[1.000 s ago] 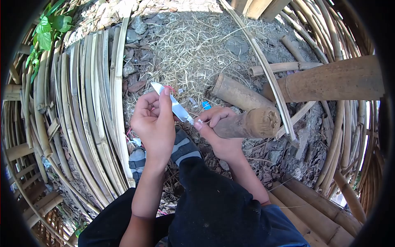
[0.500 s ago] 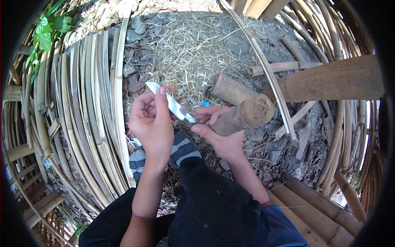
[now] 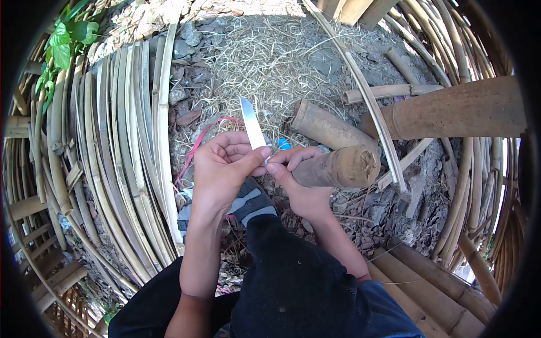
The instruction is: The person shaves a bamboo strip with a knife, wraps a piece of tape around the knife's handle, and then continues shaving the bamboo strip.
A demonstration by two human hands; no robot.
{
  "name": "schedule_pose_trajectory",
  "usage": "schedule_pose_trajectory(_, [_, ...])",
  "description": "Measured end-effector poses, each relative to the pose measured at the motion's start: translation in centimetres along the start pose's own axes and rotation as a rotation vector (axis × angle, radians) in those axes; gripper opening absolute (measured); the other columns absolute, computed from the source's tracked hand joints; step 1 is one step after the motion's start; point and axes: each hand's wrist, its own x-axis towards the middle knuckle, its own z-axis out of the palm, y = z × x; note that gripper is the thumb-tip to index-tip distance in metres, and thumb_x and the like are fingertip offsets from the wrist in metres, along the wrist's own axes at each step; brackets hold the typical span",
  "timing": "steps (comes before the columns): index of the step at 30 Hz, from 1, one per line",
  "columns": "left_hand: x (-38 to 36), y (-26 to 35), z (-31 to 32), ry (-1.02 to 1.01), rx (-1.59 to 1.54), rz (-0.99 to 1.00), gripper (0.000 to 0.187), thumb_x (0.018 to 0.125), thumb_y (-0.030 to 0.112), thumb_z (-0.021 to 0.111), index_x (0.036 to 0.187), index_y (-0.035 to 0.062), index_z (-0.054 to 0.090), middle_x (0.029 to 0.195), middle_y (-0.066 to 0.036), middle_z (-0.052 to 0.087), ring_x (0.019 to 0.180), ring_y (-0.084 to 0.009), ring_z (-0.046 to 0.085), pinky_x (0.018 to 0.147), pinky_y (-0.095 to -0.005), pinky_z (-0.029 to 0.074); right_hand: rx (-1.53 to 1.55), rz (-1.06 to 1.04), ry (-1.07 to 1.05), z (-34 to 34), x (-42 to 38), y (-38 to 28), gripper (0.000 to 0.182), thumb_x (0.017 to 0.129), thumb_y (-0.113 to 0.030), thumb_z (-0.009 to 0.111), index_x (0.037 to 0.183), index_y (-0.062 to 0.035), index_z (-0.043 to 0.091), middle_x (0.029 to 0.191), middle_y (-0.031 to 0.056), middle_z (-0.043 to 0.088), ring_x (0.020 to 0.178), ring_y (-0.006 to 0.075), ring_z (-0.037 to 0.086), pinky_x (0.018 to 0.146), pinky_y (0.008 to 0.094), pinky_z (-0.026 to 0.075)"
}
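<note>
Strip [image 3: 252, 124] at both hands' fingertips, long axis pointing 11 o'clock. Left hand [image 3: 224, 160], nearer, pinches its lower end. Right hand [image 3: 301, 172] at strip's 4 o'clock, fingers curled; grip: cannot tell.

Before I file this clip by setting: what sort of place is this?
Probably a shaded outdoor spot for bamboo work, though I can't be sure: split bamboo strips, cut bamboo pieces and straw-like shavings lie over earthy ground.

blade [image 3: 251, 121] turned more upright, left hand [image 3: 222, 163] moved down from its middle to its bottom end, came right beside right hand [image 3: 307, 197], more pink string [image 3: 193, 151] showed
</note>
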Motion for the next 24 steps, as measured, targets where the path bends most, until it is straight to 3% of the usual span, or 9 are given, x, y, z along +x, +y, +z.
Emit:
schedule_pose_trajectory(3, [-0.1, 0.6, -0.4, -0.095, -0.004, -0.046, 0.023, 0.083, -0.005, 0.073, 0.102, -0.0062, 0.062, 0.083, -0.012, 0.071, 0.071, -0.015, 0.071, 0.061, -0.023, 0.061, 0.191, 0.112, 0.008, -0.4, 0.6, -0.7, 0.025, 0.083, 0.007, 0.072, 0.089, -0.0036, 0.051, 0.091, 0.0128, 0.067, 0.08, 0.016, 0.065, 0.07, 0.0322, 0.055])
schedule_pose_trajectory(5, [-0.2, 1.0, -0.5, -0.141, 0.008, -0.077, 0.022, 0.082, -0.005, 0.073, 0.102, -0.0064, 0.063, 0.084, -0.012, 0.071, 0.071, -0.0151, 0.071, 0.061, -0.023, 0.061, 0.518, 0.336, 0.095, -0.8, 0.8, -0.9, 0.026, 0.081, 0.008, 0.073, 0.086, -0.0047, 0.051, 0.088, 0.0127, 0.066, 0.076, 0.016, 0.065, 0.067, 0.0318, 0.055])
schedule_pose_trajectory(9, [-0.3, 0.9, -0.5, -0.145, -0.005, -0.069, 0.023, 0.082, -0.007, 0.073, 0.103, -0.0075, 0.062, 0.088, -0.015, 0.072, 0.074, -0.0155, 0.071, 0.063, -0.0234, 0.061, 0.47, 0.328, 0.207, -1.4, 1.2, -0.2, 0.025, 0.081, 0.004, 0.075, 0.085, -0.0051, 0.052, 0.085, 0.0112, 0.066, 0.07, 0.0148, 0.063, 0.064, 0.03, 0.054])
schedule_pose_trajectory(11, [-0.2, 0.7, -0.3, -0.134, -0.019, -0.054, 0.022, 0.083, -0.007, 0.073, 0.102, -0.0073, 0.062, 0.088, -0.014, 0.072, 0.073, -0.0148, 0.071, 0.063, -0.0232, 0.061, 0.101, 0.352, 0.248, -1.8, 1.1, -0.1, 0.024, 0.082, 0.002, 0.076, 0.086, -0.0042, 0.053, 0.084, 0.0102, 0.066, 0.068, 0.0136, 0.062, 0.062, 0.0282, 0.052])
schedule_pose_trajectory(15, [-0.2, 0.4, 0.3, -0.017, 0.005, 0.043, 0.022, 0.083, -0.004, 0.073, 0.103, -0.0062, 0.062, 0.085, -0.011, 0.07, 0.068, -0.011, 0.068, 0.061, -0.0221, 0.06, 0.158, 0.275, 0.202, -1.4, 0.4, -0.3, 0.023, 0.082, 0.002, 0.076, 0.087, -0.0031, 0.054, 0.084, 0.01, 0.065, 0.067, 0.0126, 0.062, 0.06, 0.0273, 0.051])
schedule_pose_trajectory(17, [-0.2, 0.4, 0.4, -0.011, 0.029, 0.066, 0.02, 0.084, -0.004, 0.073, 0.1, -0.0059, 0.062, 0.085, -0.011, 0.07, 0.069, -0.0106, 0.068, 0.061, -0.0217, 0.059, 0.232, 0.365, 0.086, -1.0, 0.5, -1.2, 0.022, 0.083, 0.004, 0.075, 0.085, -0.0023, 0.054, 0.084, 0.0101, 0.066, 0.067, 0.0124, 0.062, 0.061, 0.0272, 0.051])
schedule_pose_trajectory(20, [-0.4, 0.2, 0.7, -0.001, 0.025, 0.117, 0.019, 0.084, -0.004, 0.073, 0.099, -0.0059, 0.062, 0.084, -0.011, 0.07, 0.068, -0.0099, 0.067, 0.06, -0.0215, 0.059, 0.334, 0.407, 0.114, -0.1, 0.8, -1.8, 0.021, 0.083, 0.005, 0.074, 0.085, -0.002, 0.054, 0.087, 0.0116, 0.067, 0.068, 0.0124, 0.062, 0.062, 0.0273, 0.052])
schedule_pose_trajectory(24, [-0.3, -0.1, 0.8, 0.057, 0.017, 0.149, 0.017, 0.085, -0.004, 0.073, 0.097, -0.0052, 0.062, 0.083, -0.01, 0.069, 0.067, -0.0092, 0.066, 0.058, -0.0204, 0.057, 0.199, 0.336, 0.054, -0.5, 0.8, -1.0, 0.021, 0.085, 0.005, 0.07, 0.089, -0.0036, 0.051, 0.09, 0.0144, 0.066, 0.071, 0.0175, 0.064, 0.061, 0.0308, 0.053])
